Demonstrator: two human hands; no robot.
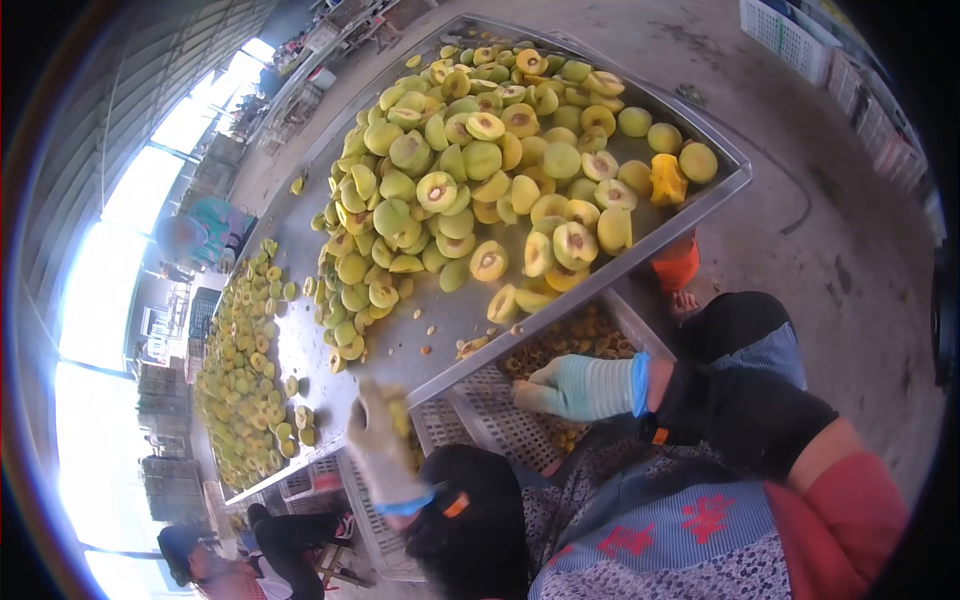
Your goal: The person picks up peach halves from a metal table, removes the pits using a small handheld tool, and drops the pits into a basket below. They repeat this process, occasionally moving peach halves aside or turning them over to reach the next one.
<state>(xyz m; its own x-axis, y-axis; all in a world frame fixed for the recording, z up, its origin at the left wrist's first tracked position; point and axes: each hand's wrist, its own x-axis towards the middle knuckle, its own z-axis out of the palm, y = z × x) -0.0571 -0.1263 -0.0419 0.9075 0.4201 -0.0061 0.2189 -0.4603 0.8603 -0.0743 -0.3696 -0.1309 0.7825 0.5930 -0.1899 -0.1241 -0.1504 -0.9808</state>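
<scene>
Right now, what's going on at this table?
A person in gloves works at a metal table heaped with halved yellow-green fruit. The left hand is at the table's near edge on a fruit piece, blurred, so its grip is unclear. The right hand rests on a white slatted crate below the edge; pits lie in the crate behind it.

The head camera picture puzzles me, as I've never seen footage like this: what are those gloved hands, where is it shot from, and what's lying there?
It is one fisheye picture from a camera on a worker's head, looking down. The left hand, in a pale glove and blurred, is over a yellow-green fruit; whether it grips it is unclear. The right hand, in a light blue glove, rests on a grey slotted plastic crate and holds nothing visible. The long metal tray carries halved yellow-green fruits. Another person sits lower left.
</scene>
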